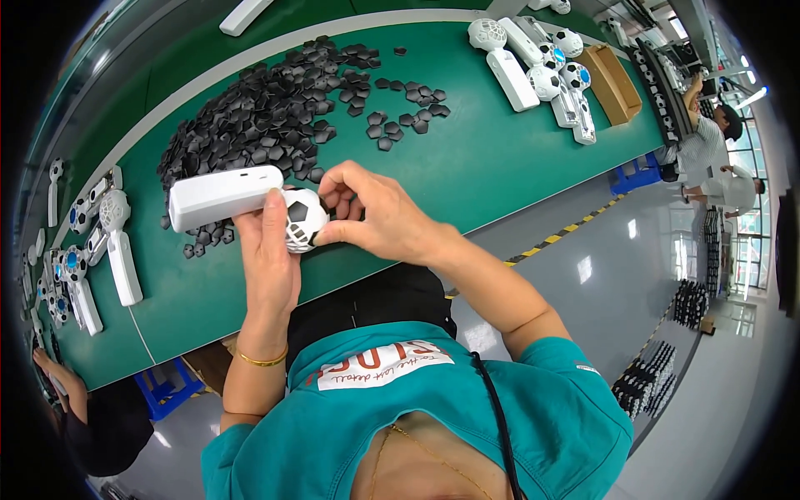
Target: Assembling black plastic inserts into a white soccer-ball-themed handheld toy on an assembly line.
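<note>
A white handheld device, with a long box-like handle (225, 198) and a round soccer-ball head (306, 218), is held above the table's near edge. My left hand (268, 242) grips it from below where handle and head meet, thumb up along the side. The ball head has black patches and an open lattice on its lower part. At the ball's right side, my right hand (371, 212) is closed, with its thumb against the ball and its fingers curled. Whether a small piece sits between those fingers is hidden. Beyond the device lies a big pile of black pentagon pieces (258, 117).
Loose black pentagons (408, 112) lie right of the pile on the green table (467, 167). More ball-headed devices sit at the right (546, 71) beside a cardboard tray (612, 83), and others at the left (122, 250). Another person's arm (62, 379) shows at the lower left.
</note>
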Available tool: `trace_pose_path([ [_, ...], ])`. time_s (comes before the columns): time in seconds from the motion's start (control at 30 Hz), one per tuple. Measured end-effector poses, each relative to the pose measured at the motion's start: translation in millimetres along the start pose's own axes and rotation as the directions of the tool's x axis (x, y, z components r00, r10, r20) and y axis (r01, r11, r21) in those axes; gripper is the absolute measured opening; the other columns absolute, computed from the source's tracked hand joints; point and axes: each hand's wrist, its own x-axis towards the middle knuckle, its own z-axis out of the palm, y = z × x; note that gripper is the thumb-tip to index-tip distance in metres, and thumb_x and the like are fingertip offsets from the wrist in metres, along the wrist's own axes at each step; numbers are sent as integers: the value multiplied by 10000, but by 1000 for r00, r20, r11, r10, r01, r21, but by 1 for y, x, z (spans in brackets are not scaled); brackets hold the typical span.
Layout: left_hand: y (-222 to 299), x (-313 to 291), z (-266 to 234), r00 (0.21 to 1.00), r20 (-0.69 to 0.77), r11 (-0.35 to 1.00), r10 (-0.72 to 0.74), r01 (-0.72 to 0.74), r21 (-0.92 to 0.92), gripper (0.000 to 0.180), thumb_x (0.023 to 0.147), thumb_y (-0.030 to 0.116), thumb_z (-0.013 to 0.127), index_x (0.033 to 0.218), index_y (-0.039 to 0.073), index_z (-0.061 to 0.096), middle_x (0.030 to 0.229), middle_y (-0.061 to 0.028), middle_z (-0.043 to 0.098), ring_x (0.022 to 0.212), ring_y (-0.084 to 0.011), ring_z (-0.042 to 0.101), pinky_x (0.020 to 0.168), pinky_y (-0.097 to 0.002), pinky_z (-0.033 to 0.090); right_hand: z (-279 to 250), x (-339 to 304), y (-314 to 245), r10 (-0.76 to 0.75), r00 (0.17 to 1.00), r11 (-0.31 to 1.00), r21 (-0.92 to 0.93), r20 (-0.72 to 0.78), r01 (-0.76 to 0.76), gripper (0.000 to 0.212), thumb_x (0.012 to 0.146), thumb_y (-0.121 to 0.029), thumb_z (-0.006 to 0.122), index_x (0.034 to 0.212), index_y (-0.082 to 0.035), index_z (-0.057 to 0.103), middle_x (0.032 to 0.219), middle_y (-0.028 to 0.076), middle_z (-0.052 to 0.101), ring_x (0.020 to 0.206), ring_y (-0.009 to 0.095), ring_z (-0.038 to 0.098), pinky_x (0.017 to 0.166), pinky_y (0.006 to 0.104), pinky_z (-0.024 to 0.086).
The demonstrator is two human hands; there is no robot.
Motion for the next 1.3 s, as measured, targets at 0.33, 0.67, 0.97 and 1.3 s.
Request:
trace_pose_path([
  [0.33,15,8,-8,991,5,974,-130,129,-184,381,995,253,482,1306,49,397,1127,-71,541,1011,-173,580,836,-375,531,-95,11,56,-310,924,772,-627,-225,106,152,802,-51,685,950,-46,652,932,88,608,768,240,612,661,330,500],
  [0.67,19,13,-2,993,17,937,-113,112,-330,322,991,268,484,1230,56,443,1098,-91,567,967,-228,621,807,-471,563,-113,19,51,-178,983,690,-719,-54,85,64,836,-48,648,884,-22,615,863,102,621,755,228,627,623,317,494],
  [0.97,22,18,18,988,-51,837,-143,93,-540,291,991,296,482,1159,58,481,1078,-93,600,971,-241,618,845,-461,546,-16,-6,-16,72,979,951,309,-188,-10,107,880,-47,640,920,12,560,868,53,606,707,91,580,572,224,460],
  [1.3,18,22,19,984,-45,755,-174,104,-647,400,989,391,441,1186,47,497,1156,-162,579,1089,-318,558,982,-466,458,62,4,0,-156,869,922,246,-470,299,116,853,4,651,914,-8,553,893,46,569,762,104,548,698,215,447],
])
